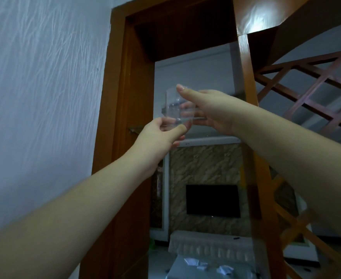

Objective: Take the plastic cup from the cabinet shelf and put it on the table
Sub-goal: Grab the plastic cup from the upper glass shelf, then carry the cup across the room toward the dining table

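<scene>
Before a wooden doorway (137, 77), both hands' grip holds a clear, see-through plastic cup (176, 109).

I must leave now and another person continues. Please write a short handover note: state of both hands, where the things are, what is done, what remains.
Left hand: closed around the lower part of the clear plastic cup.
Right hand: closed on the cup's side, thumb near its rim.
Cup: held up in the air by both hands, in front of the brown wooden door frame.
Done: the cup is in hand.
Left: bring it down and set it on the table, which cannot be clearly made out here.
</scene>
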### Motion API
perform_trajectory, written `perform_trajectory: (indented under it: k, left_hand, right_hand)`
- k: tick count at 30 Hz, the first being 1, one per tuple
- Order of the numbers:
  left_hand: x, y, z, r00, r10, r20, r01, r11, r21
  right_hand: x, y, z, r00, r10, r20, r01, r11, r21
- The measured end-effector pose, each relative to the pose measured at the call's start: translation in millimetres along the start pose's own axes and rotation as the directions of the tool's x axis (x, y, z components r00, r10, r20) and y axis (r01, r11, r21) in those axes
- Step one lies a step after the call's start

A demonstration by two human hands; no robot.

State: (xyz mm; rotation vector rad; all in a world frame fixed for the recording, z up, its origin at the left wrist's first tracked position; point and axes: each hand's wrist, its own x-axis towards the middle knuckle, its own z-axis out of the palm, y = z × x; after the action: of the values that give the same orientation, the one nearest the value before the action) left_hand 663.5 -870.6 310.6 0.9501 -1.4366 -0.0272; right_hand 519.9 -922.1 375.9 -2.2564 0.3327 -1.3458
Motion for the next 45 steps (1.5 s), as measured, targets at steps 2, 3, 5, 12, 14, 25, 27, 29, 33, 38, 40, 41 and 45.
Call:
perform_trajectory:
  k: [2,3,5,12,14,25,27,29,33,38,40,41,45]
  left_hand:
    - [-13.5,-6.8,-1.0,1.000,-0.009,0.022,0.011,0.997,-0.081]
    - [-20.1,-10.9,-0.7,0.999,-0.013,0.034,0.016,0.995,-0.100]
    - [-32.7,-20.3,1.1,0.998,-0.025,0.056,0.031,0.993,-0.110]
    - [-61.5,-35.8,34.4,0.988,-0.083,0.133,0.109,0.974,-0.200]
    - [-68.2,-34.2,49.9,0.985,-0.093,0.144,0.124,0.966,-0.227]
    - [-105.2,-4.5,141.4,0.967,-0.056,0.248,0.139,0.933,-0.333]
    - [-113.3,5.6,165.0,0.963,-0.049,0.265,0.142,0.928,-0.344]
    - [-121.7,17.4,190.9,0.957,-0.048,0.287,0.151,0.926,-0.347]
    - [-136.9,45.9,251.2,0.934,-0.036,0.355,0.171,0.919,-0.356]
    - [-167.1,81.0,324.5,0.895,-0.038,0.444,0.241,0.880,-0.410]
    - [-178.4,93.3,351.0,0.877,-0.035,0.479,0.273,0.857,-0.438]
    - [-183.8,99.3,363.6,0.866,-0.031,0.498,0.290,0.844,-0.451]
    - [-200.7,115.7,410.2,0.823,0.011,0.568,0.329,0.807,-0.491]
  right_hand:
    - [-14.6,-0.3,5.6,1.000,0.002,-0.008,-0.002,1.000,-0.010]
    - [-21.4,-0.2,7.5,1.000,0.013,-0.007,-0.013,1.000,-0.011]
    - [-34.7,0.5,10.5,0.999,0.049,0.003,-0.049,0.999,-0.003]
    - [-76.2,21.3,9.2,0.987,0.122,-0.108,-0.127,0.991,-0.041]
    - [-86.0,25.8,0.8,0.980,0.133,-0.147,-0.145,0.987,-0.075]
    - [-162.1,27.6,-75.8,0.953,0.178,-0.245,-0.217,0.965,-0.145]
    - [-180.1,29.8,-95.8,0.943,0.187,-0.276,-0.234,0.961,-0.149]
    - [-200.0,31.0,-117.3,0.931,0.183,-0.316,-0.245,0.955,-0.169]
    - [-245.2,33.7,-170.8,0.909,0.193,-0.370,-0.252,0.960,-0.119]
    - [-303.9,33.3,-239.7,0.890,0.220,-0.400,-0.308,0.936,-0.171]
    - [-326.3,34.0,-261.7,0.877,0.231,-0.420,-0.331,0.926,-0.182]
    - [-337.0,34.6,-272.6,0.869,0.241,-0.433,-0.345,0.921,-0.180]
    - [-375.0,34.4,-312.7,0.822,0.281,-0.495,-0.417,0.889,-0.189]
